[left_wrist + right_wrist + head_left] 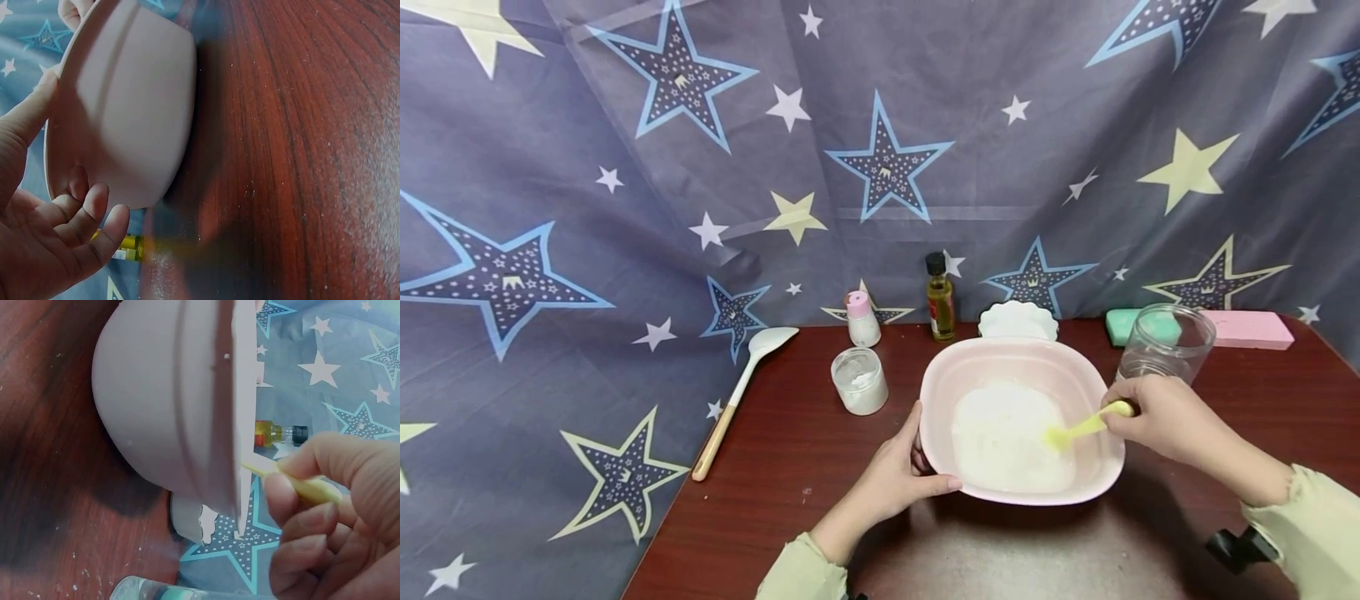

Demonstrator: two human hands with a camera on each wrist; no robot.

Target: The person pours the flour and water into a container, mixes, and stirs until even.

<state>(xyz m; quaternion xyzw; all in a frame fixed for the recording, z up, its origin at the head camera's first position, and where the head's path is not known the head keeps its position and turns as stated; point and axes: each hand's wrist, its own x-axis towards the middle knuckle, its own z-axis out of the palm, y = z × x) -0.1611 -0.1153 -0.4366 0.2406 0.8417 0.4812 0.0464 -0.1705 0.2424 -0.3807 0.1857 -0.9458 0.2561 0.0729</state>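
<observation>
A pale pink basin (pixel 936 367) with white contents (pixel 1007 433) stands over the front middle of the table. My left hand (pixel 887 479) holds it by the near left side, thumb on the rim and the other fingers around the outer wall (pixel 144 106). In my right hand (pixel 1165 417) the handle of a yellow spoon-like utensil (pixel 1090 426) is pinched between thumb and fingers. The utensil's head dips into the white contents, so its exact shape is hidden. In the right wrist view, the right hand (pixel 337 519) sits just past the basin's rim.
Behind the basin are a small oil bottle (pixel 940 304), a white scalloped dish (pixel 1017 321) and a pink-capped shaker (pixel 862 321). A jar of white powder (pixel 859 383) and a wooden-handled ladle (pixel 737 400) lie left. A clear jar (pixel 1168 342), green sponge (pixel 1122 327) and pink sponge (pixel 1251 329) stand right.
</observation>
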